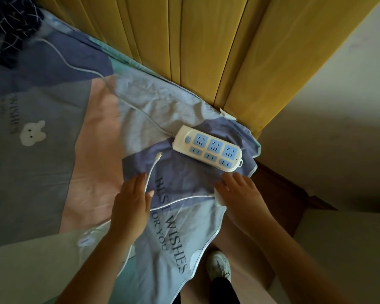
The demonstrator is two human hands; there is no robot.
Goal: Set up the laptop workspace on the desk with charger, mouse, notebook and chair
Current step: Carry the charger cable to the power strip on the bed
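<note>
The person stands at the corner of a bed, both arms reaching in from six o'clock. The left hand (131, 201) lies flat on the bedsheet (53, 163), fingers straight and together, with a thin white charger cable (150, 172) running up past its fingertips to a small plug end at about twelve o'clock of that hand. The right hand (239, 194) has its fingers curled down over a white charger block (218, 197), which peeks out at nine o'clock of the hand; most of the block is covered, so its shape is hard to make out. From the block the cable runs toward the left hand and passes under it.

Just beyond the right hand, at twelve o'clock, a white power strip (207, 148) with blue sockets lies on the sheet, none of its sockets filled. Its own cord (110, 88) trails off toward ten o'clock and vanishes near a dark checked cloth (11, 25) that the frame cuts off.

The sheet's edge hangs over the bed corner at about four o'clock of the strip, with a dark wooden frame (281, 194) showing beneath. A yellow slatted headboard (206, 51) closes off the far side. Open floor (349, 249) lies to the right, at three to five o'clock. One white shoe (218, 265) shows at six o'clock. Another loop of white cable (88, 238) beside the left forearm is blurred.
</note>
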